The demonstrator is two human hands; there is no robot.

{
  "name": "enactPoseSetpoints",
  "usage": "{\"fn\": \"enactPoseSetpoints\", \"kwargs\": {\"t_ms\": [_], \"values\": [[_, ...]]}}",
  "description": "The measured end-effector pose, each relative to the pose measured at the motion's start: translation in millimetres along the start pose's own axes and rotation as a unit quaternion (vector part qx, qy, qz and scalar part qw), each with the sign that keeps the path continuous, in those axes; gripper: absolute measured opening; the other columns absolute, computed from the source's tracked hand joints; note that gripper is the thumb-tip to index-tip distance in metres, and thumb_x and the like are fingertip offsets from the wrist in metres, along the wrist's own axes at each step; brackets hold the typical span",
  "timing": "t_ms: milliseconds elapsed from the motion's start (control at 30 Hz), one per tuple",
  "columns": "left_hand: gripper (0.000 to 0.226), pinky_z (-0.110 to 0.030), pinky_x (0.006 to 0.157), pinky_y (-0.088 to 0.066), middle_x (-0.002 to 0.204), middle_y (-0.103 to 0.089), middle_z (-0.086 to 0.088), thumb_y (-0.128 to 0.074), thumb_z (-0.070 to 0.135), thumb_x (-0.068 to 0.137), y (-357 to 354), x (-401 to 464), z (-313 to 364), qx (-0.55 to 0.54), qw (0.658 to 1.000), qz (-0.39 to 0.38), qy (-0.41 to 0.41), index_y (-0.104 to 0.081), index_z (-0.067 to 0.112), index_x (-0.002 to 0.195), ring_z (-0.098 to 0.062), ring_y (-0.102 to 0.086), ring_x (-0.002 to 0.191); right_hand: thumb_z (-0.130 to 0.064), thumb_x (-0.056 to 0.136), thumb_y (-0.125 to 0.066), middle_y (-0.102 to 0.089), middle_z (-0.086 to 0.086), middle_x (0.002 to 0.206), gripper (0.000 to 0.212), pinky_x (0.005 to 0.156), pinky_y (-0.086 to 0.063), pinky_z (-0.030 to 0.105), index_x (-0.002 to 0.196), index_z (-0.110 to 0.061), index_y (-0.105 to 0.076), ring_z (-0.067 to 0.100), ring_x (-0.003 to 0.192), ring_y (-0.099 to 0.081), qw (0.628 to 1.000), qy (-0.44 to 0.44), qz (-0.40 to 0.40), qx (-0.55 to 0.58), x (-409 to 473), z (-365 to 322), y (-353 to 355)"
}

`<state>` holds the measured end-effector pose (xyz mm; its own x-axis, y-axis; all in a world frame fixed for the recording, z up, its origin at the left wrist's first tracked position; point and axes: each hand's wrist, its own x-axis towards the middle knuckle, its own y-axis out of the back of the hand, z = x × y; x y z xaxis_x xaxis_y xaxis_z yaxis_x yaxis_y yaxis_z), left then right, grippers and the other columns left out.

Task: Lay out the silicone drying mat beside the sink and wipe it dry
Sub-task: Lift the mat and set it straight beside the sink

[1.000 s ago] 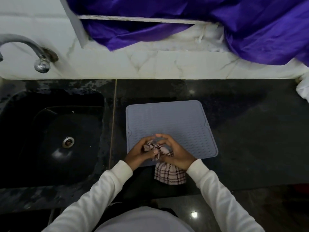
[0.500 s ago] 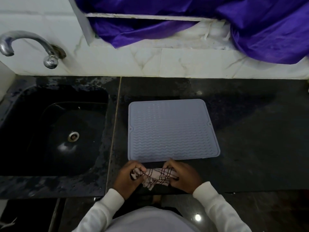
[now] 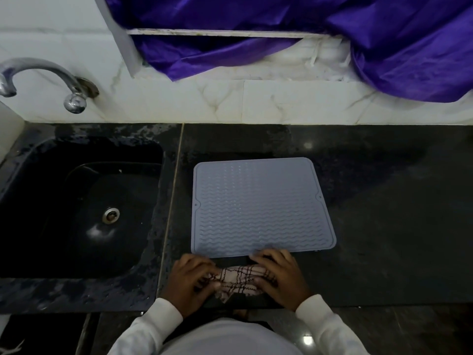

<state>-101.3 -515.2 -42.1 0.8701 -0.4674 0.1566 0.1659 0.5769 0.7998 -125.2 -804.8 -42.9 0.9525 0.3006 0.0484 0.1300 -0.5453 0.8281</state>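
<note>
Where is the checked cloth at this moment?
In the head view the checked cloth is bunched between the left hand and right hand, on the counter just in front of the mat.

The dark polished tabletop (image 3: 384, 201) carries the grey silicone mat (image 3: 258, 206) lying flat; the sink (image 3: 158, 201) sits at nine o'clock.

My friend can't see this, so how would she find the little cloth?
Start at the black sink on the left, then go right to the grey wavy drying mat on the dark counter. Just below the mat's near edge, the left hand and right hand hold the cloth. It is the only checked thing: pale with dark lines.
</note>
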Motion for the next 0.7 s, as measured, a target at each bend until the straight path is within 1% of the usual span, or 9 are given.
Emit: {"fn": "enactPoseSetpoints", "kwargs": {"t_ms": [100,200,333,467,533,600,633,667,700], "values": [[0.028,-0.024,0.091,-0.041,0.11,-0.061,0.019,-0.064,0.045,0.083,15,22,6,-0.084,0.994,0.05,0.048,-0.066,0.032,0.108,-0.008,-0.054,0.105,-0.057,0.091,-0.05,-0.054,-0.013,0.128,0.048,0.101,-0.035,0.027,0.132,-0.034,-0.052,0.007,0.117,-0.046,0.994,-0.055,0.071,0.055,13,19,28],[0.034,-0.025,0.095,-0.041,0.116,-0.061,0.013,-0.063,0.041,0.082,17,54,-8,-0.155,0.972,0.093,0.15,-0.063,0.027,0.113,-0.009,-0.056,0.109,-0.034,0.091,-0.061,-0.055,-0.002,0.128,0.042,0.103,-0.035,0.025,0.131,-0.019,-0.055,0.014,0.118,-0.049,0.976,-0.139,0.145,0.086,34,61,63],[0.038,-0.044,0.096,-0.047,0.121,-0.059,-0.01,-0.073,0.02,0.08,14,100,-42,-0.169,0.926,0.075,0.33,-0.061,0.013,0.116,-0.028,-0.057,0.111,-0.014,0.088,-0.066,-0.048,0.017,0.136,0.059,0.105,-0.039,0.045,0.142,-0.011,-0.042,0.035,0.123,-0.047,0.941,-0.304,0.135,0.054,68,122,97],[0.041,-0.045,0.096,-0.047,0.119,-0.062,-0.013,-0.076,0.016,0.077,9,129,-46,-0.169,0.906,0.057,0.385,-0.063,0.009,0.114,-0.031,-0.058,0.109,-0.019,0.087,-0.064,-0.043,0.026,0.136,0.069,0.104,-0.037,0.051,0.147,-0.006,-0.031,0.045,0.122,-0.042,0.918,-0.386,0.079,-0.039,93,143,98],[0.041,-0.045,0.095,-0.048,0.118,-0.061,-0.01,-0.078,0.014,0.074,8,137,-45,-0.205,0.886,0.067,0.41,-0.063,0.017,0.111,-0.03,-0.059,0.105,-0.022,0.09,-0.06,-0.04,0.026,0.136,0.066,0.102,-0.037,0.05,0.147,-0.007,-0.03,0.045,0.122,-0.04,0.908,-0.408,0.073,-0.057,100,139,93],[0.043,-0.044,0.093,-0.049,0.11,-0.062,-0.008,-0.079,0.013,0.071,11,145,-40,-0.271,0.85,0.103,0.44,-0.06,0.026,0.107,-0.03,-0.059,0.103,-0.021,0.091,-0.058,-0.04,0.026,0.134,0.058,0.098,-0.039,0.051,0.144,-0.009,-0.037,0.045,0.121,-0.041,0.895,-0.437,0.089,-0.024,105,133,89],[0.046,-0.042,0.091,-0.049,0.102,-0.06,-0.006,-0.077,0.007,0.073,13,148,-36,-0.307,0.833,0.118,0.445,-0.056,0.022,0.112,-0.029,-0.058,0.101,-0.018,0.09,-0.057,-0.043,0.027,0.131,0.051,0.095,-0.041,0.05,0.139,-0.009,-0.044,0.045,0.118,-0.044,0.891,-0.443,0.102,-0.009,106,132,88],[0.051,-0.04,0.088,-0.048,0.096,-0.057,-0.005,-0.073,0.0,0.076,14,151,-32,-0.323,0.828,0.121,0.441,-0.051,0.014,0.119,-0.027,-0.056,0.098,-0.015,0.089,-0.055,-0.046,0.027,0.127,0.043,0.092,-0.043,0.048,0.131,-0.009,-0.051,0.045,0.113,-0.047,0.886,-0.449,0.115,0.007,107,129,89],[0.056,-0.04,0.086,-0.049,0.094,-0.054,-0.005,-0.071,-0.004,0.076,16,153,-28,-0.306,0.844,0.12,0.424,-0.047,0.011,0.124,-0.025,-0.055,0.095,-0.012,0.089,-0.054,-0.048,0.026,0.124,0.035,0.089,-0.044,0.046,0.124,-0.008,-0.056,0.045,0.108,-0.05,0.883,-0.451,0.126,0.02,108,128,89]]}}
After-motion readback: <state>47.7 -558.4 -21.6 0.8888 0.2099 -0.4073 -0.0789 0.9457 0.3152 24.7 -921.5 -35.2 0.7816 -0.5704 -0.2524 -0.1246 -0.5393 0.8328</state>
